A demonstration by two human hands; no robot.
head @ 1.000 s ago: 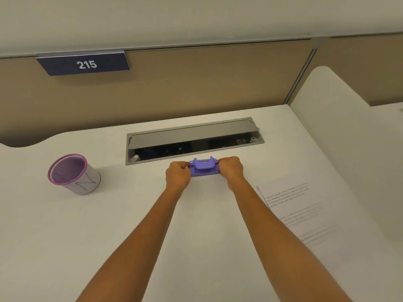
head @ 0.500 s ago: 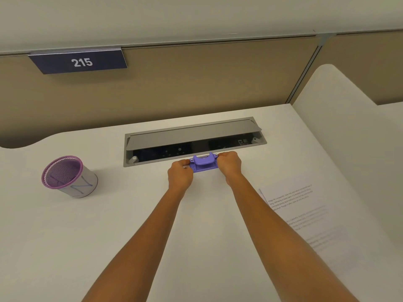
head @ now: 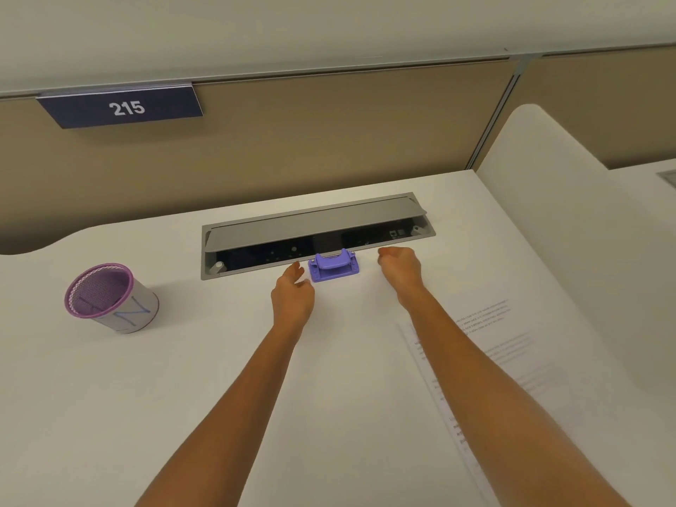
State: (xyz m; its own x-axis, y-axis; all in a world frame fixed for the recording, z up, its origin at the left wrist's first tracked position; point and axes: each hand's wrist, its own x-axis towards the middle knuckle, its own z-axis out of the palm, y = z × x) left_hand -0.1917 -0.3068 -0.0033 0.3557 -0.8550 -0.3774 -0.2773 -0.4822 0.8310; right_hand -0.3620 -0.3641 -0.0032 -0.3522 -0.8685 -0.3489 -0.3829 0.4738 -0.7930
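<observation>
Small purple tool flat on white desk, at front rim of open grey cable tray, held by neither hand. Left hand just beside its left end, fingers relaxed and slightly spread, gripping nothing; contact unclear. Right hand apart to the right, fingers loosely curled, empty. Purple mesh pen cup far left; printed sheet at right.

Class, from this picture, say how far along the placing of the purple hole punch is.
Done: the purple hole punch stands on the white desk, in front of the open cable tray. In hand: nothing; the left hand is close beside it, the right hand apart. Left: probably only drawing both hands back.
</observation>
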